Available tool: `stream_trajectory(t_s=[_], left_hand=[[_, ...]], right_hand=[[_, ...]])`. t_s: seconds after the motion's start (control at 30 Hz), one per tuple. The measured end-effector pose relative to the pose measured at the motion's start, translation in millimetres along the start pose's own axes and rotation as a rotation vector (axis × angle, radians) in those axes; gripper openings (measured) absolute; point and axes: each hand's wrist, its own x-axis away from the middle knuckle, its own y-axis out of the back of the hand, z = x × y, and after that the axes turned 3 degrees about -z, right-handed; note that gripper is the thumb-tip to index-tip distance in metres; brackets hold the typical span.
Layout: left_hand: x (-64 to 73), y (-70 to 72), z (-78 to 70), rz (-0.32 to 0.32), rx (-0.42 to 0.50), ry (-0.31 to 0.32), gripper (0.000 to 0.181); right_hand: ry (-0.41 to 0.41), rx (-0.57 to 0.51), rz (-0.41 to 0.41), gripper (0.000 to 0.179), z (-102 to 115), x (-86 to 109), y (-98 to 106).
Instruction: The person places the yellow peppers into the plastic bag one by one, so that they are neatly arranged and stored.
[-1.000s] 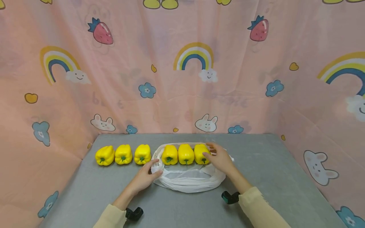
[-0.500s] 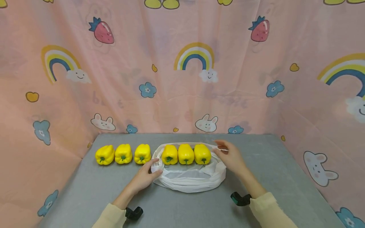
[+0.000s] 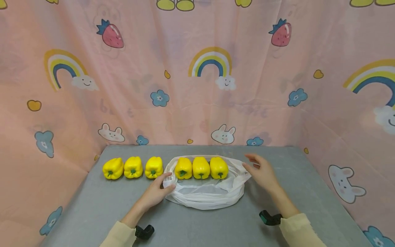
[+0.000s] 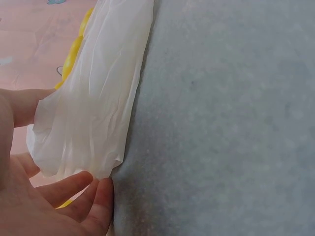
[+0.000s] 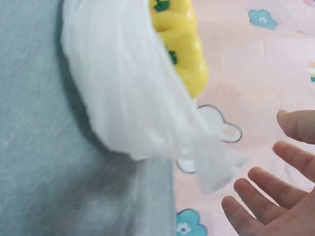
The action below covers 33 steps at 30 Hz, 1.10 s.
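A white plastic bag lies with its mouth spread on the grey table. Three yellow bell peppers stand in a row at its mouth, stems toward me. My left hand holds the bag's left end; in the left wrist view, crumpled plastic sits between thumb and fingers. Beyond the bag's right end is my right hand, with fingers spread and apart from the plastic in the right wrist view. A loose corner of the bag sticks out toward its fingertips.
Three more yellow bell peppers stand in a row left of the bag. A pink patterned cloth hangs behind and beside the grey table. Black devices are worn at both wrists.
My right hand has moved right, from the rightmost bell pepper in the bag, drawing the bag's right corner outward and now standing off it. The left hand stays in place.
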Motion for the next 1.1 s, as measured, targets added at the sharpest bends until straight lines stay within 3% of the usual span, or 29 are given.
stream_trajectory(t_s=[0.37,0.73,1.1], left_hand=[[-0.3,2.4,0.8,-0.001,0.021,0.002,0.058],[-1.5,1.0,2.3,0.005,0.009,0.016,0.058],[-0.9,4.2,-2.5,0.017,0.032,0.014,0.057]], right_hand=[[-0.114,0.006,0.142,0.053,-24.3,10.9,-4.4],[-0.092,0.008,0.244,0.052,-36.6,12.3,-19.5],[-0.16,0.009,0.343,0.054,-38.7,12.7,-25.5]])
